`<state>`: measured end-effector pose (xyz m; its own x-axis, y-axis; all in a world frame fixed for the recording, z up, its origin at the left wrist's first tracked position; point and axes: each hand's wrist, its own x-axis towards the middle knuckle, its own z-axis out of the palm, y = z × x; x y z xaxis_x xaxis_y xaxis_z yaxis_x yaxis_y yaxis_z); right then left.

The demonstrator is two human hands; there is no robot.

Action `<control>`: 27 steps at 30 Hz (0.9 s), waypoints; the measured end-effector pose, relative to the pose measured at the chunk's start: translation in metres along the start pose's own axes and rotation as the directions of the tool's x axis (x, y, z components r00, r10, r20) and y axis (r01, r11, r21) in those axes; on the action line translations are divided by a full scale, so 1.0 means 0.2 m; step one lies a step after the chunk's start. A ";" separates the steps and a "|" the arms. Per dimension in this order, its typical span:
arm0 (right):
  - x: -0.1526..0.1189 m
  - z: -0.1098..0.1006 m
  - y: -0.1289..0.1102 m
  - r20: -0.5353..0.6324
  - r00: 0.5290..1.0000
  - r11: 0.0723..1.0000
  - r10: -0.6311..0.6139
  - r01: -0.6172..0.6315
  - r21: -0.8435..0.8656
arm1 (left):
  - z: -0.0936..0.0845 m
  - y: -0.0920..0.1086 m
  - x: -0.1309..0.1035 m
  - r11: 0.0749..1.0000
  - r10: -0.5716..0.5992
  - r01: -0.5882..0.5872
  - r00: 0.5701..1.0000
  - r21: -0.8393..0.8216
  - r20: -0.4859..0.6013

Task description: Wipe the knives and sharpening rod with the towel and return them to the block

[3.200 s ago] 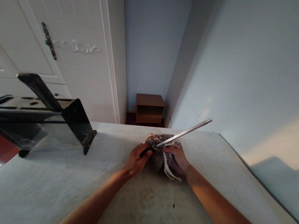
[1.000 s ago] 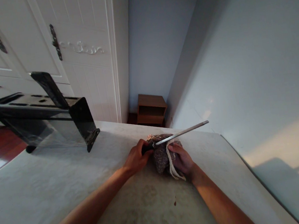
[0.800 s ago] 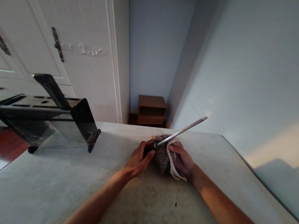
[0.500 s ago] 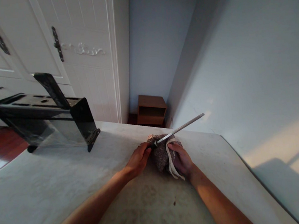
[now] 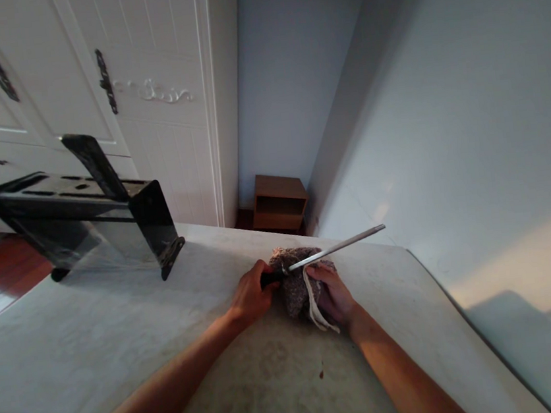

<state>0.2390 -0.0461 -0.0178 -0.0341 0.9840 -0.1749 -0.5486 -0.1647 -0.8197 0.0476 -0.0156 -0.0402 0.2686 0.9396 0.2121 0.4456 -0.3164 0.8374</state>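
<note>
We're up on the person's head, one camera gazing forward and down across the desk [image 5: 121, 337], near enough that both arms [image 5: 161, 385] cross the bottom edge. Left grip [image 5: 250, 294] and right grip [image 5: 338, 295] sit just below centre; past the desk's far edge, the view takes in the white wardrobe [image 5: 169, 145], upper left, and pale wall [image 5: 472, 144], right.

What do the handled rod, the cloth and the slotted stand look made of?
Rod: likely steel, since it is silvery with a bright sheen. Its handle: black, probably plastic, finish unclear. Cloth: thick, nubby fabric, speckled brown with a pale edging; fibre unclear. Stand: smooth black ends, perhaps plastic, and see-through sides, either acrylic or glass.
</note>
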 end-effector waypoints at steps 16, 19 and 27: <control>-0.01 0.01 0.00 -0.010 1.000 1.000 -0.006 0.006 -0.025 | 0.00 0.01 0.01 0.997 -0.060 0.058 0.998 -0.056 -0.031; -0.01 0.01 0.00 -0.005 1.000 0.999 0.000 0.000 -0.033 | 0.01 0.00 0.01 0.995 -0.037 0.034 0.999 -0.090 -0.032; -0.01 0.02 0.00 -0.031 0.999 0.998 -0.019 0.017 -0.068 | -0.02 0.04 0.02 0.992 0.002 0.000 1.000 -0.127 0.021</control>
<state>0.2353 -0.0487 -0.0147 0.0026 0.9843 -0.1763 -0.4907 -0.1524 -0.8579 0.0487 -0.0138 -0.0306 0.2876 0.9359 0.2034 0.3333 -0.2969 0.8949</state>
